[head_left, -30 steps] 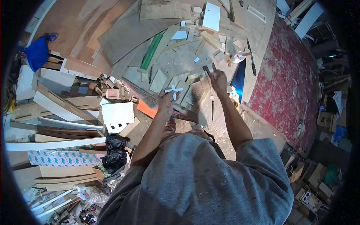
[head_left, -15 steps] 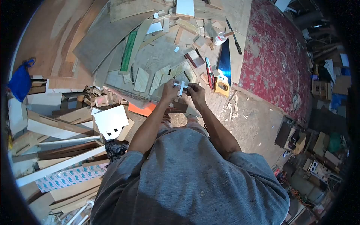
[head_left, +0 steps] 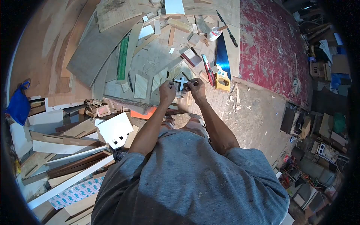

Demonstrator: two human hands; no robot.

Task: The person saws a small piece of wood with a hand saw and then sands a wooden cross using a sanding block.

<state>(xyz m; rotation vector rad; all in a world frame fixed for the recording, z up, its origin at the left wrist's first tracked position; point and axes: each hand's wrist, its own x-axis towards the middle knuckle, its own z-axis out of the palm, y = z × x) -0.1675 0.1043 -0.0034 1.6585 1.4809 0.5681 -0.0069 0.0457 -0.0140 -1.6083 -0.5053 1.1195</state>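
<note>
Between my two hands is a small white cross-shaped piece (head_left: 181, 83), held over the cluttered work surface. My left hand (head_left: 167, 92) is closed at the left side of the cross, its fingertips pinched; whether they touch the piece is too small to tell. At the right side, my right hand (head_left: 197, 90) has its fingers closed on the end of the cross's arm. Just beyond lie pale wood pieces with angled ends. A red utility knife (head_left: 208, 69) and a handsaw with a yellow handle (head_left: 223, 83) lie to the right of my right hand.
A white bottle (head_left: 214, 34) and a long black-handled tool (head_left: 234, 41) lie at the back right. On the left are a green strip (head_left: 122, 59) and large boards (head_left: 98, 52). A red worn panel (head_left: 268, 52) borders the right. Scrap wood fills the lower left.
The view has shifted slightly. My left hand has drawn a little away from the white cross, which shows more fully now. My right hand remains beside it.
</note>
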